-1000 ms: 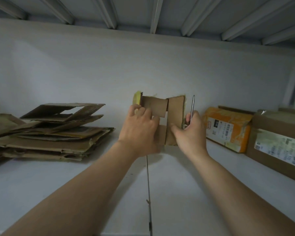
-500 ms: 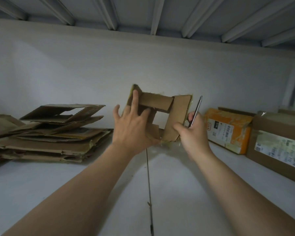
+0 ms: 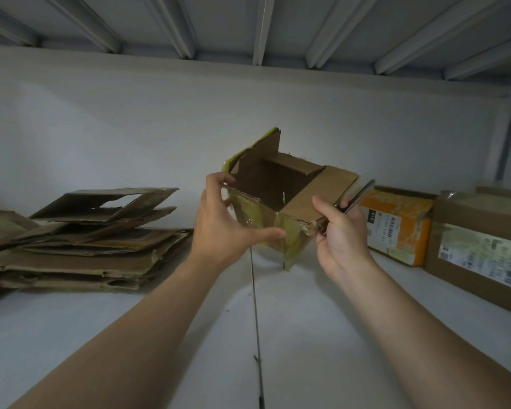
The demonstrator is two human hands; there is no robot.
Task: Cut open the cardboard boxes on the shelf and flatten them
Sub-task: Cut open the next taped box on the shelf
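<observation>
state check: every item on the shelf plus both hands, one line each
small box: open, flaps up, not yet flat, held in both hands.
left hand: grips the small box's left side.
right hand: holds the blade, thumb on the right flap.
blade: in the right hand, tip pointing up and right.
cardboard pile: flattened, stacked at left.
orange box: shut, taped.
brown box: shut, labelled.
</observation>
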